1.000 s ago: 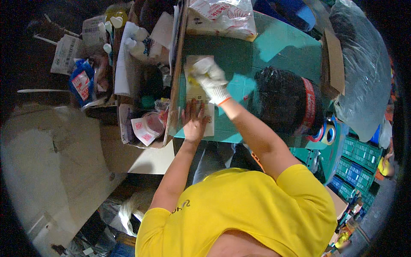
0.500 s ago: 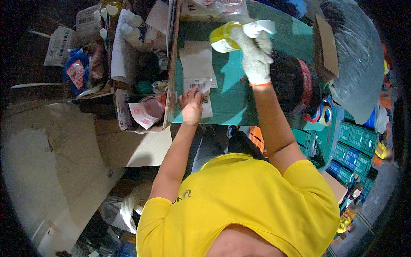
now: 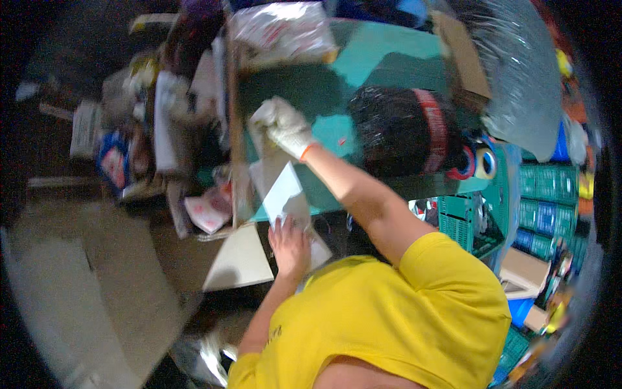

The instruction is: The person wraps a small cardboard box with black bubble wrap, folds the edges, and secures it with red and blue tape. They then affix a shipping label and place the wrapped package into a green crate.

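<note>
My left hand, bare, grips a white sheet of paper at the near edge of the green table. Part of the sheet rises above the fingers, and pale paper also shows below, beside the wrist. Farther up the table, my right hand wears a white knitted glove with an orange cuff. Its fingers are curled and blurred, over pale papers near the table's left edge. Whatever is in the glove, if anything, is hidden. A black plastic-wrapped bundle with a red band lies right of the gloved hand.
Clear plastic packaging lies at the table's far left. A cardboard flap stands at its right, near tape rolls. Cluttered boxes border the left side. Green crates are stacked at the right, beyond a large plastic-wrapped bundle.
My gloved right hand has swung left and nearer; the spray bottle of yellow liquid it held no longer shows. My left hand has drawn paper toward me. The view has shifted.
</note>
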The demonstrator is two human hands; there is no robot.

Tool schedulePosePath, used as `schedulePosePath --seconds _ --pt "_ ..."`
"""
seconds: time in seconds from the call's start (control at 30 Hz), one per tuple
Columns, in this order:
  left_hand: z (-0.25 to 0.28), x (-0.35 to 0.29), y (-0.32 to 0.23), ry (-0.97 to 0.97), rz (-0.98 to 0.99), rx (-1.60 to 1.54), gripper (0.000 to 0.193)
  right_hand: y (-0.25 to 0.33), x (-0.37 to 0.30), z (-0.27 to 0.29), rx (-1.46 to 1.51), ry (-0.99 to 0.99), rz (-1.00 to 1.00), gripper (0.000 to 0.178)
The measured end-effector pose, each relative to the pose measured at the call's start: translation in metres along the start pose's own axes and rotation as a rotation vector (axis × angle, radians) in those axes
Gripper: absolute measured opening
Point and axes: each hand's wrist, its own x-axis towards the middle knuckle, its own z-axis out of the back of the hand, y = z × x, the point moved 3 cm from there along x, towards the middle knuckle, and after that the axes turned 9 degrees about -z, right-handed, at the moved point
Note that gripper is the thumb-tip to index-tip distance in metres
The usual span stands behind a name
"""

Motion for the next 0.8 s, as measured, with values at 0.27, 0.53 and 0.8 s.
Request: schedulePosePath --seconds 0.27,0.53,0.8 --pt "0.038 0.044 0.003 -0.249 0.187 -0.341 0.009 0.011 -0.132 0.083 0.379 0.23 -0.083 0.051" --pt "0.035 0.062 -0.028 -0.158 -0.032 -0.159 0.026 0.018 -0.176 0.077 0.647 0.496 -0.599 0.047" --pt "-0.02 0.012 -0.009 -0.344 0.785 -1.959 0.046 -0.027 -0.26 0.092 0.871 0.656 -0.613 0.039"
